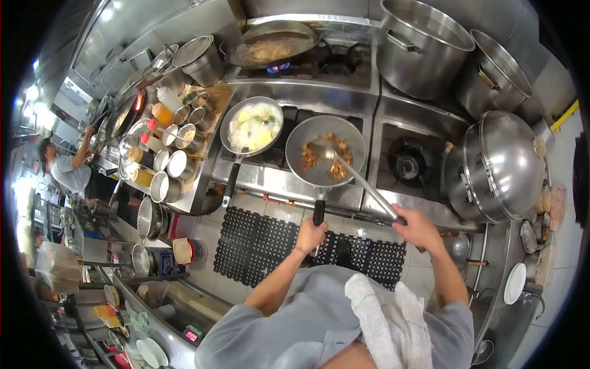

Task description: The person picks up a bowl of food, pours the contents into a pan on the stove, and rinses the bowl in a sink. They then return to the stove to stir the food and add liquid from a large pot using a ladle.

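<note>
My left hand [313, 235] is wrapped round the black handle of a grey frying pan [295, 165] on the stove. Browned small pieces of food [339, 167] lie in that pan. In my right hand [418, 229] is a long-handled metal spoon [375, 194], slanting down to the left. Its head rests among the pieces; its exact shape is hard to make out. Just left stands a second frying pan [231, 147], holding a white and yellow food that looks like egg [255, 125]. No hand touches this pan.
Behind, a wide pan [252, 56] sits over a blue flame. Tall steel pots [424, 67] and a domed steel vessel [510, 166] stand at the right. Left are several small containers [178, 165] and squeeze bottles [162, 113]. Another person [69, 172] is at far left.
</note>
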Motion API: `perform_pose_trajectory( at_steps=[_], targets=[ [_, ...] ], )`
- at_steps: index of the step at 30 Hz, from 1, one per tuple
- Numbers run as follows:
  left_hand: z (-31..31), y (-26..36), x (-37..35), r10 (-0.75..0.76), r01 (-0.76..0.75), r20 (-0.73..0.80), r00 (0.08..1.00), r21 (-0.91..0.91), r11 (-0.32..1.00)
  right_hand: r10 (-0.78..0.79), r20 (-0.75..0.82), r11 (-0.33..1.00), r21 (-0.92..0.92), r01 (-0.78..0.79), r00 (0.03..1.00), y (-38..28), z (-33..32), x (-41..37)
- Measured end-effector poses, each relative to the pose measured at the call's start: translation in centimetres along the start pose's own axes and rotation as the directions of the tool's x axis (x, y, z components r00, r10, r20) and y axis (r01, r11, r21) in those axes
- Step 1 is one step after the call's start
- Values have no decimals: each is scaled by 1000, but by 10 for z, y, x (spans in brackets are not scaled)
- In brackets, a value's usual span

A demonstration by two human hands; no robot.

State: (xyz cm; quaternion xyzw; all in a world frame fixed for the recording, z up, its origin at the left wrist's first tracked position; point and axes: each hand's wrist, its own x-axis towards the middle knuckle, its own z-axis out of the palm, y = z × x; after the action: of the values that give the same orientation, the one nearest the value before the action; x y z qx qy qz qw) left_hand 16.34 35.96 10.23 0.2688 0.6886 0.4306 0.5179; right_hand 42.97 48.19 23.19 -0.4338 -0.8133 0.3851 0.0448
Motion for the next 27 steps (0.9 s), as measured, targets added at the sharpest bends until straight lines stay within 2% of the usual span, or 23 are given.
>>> perform_pose_trajectory(
  at_steps=[2, 4, 5, 6, 8, 9, 12, 13, 16, 20, 21, 24, 26, 27],
  targets=[
    [-2, 2, 0, 46, -43, -71, 996, 39, 998, 4, -63, 1000, -15, -5, 998, -12, 3, 2],
    [-5, -63, 0, 199, -181, -103, 975, 163, 970, -9, -113, 1000, -19, 7, 994, -24, 0, -11],
    [-8, -70, 2, 224, -204, -99, 970, 181, 962, -91, -158, 996, -39, 86, 983, -16, 5, -21],
    [-11, -76, 5, 248, -226, -95, 964, 199, 954, -77, -151, 997, -18, 75, 985, -19, 8, -30],
    [-14, -41, -4, 155, -145, -69, 985, 132, 981, -42, -113, 999, 23, 44, 993, -29, 9, -55],
    [-16, -21, -3, 76, -72, -62, 995, 67, 995, 46, -53, 996, 75, -42, 998, -34, 11, -62],
    [-24, -24, -6, 13, -12, -33, 999, 42, 999, 35, -18, 999, 8, -35, 999, -31, 23, -80],
    [-25, -22, -5, 29, -28, -18, 999, 33, 999, 15, -12, 1000, -1, -15, 1000, -30, 26, -82],
    [-33, -17, 8, 63, -63, -13, 998, 36, 997, 91, 44, 995, -48, -89, 995, -36, 19, -77],
    [-39, 15, 21, 128, -127, -13, 992, 58, 990, -51, -122, 999, -9, 50, 991, -36, 11, -38],
    [-39, 18, 18, 142, -139, -28, 990, 71, 988, -34, -145, 999, -31, 30, 989, -42, 9, -32],
    [-37, -51, 32, 292, -275, -50, 955, 216, 937, -64, -229, 998, 3, 66, 971, -40, 12, -29],
    [-35, -37, 33, 267, -250, -54, 962, 219, 943, -58, -263, 997, 41, 71, 963, -19, 22, -32],
    [-35, -27, 35, 168, -164, -28, 985, 110, 980, -36, -244, 997, 56, 51, 969, -3, 30, -36]
  ],
)
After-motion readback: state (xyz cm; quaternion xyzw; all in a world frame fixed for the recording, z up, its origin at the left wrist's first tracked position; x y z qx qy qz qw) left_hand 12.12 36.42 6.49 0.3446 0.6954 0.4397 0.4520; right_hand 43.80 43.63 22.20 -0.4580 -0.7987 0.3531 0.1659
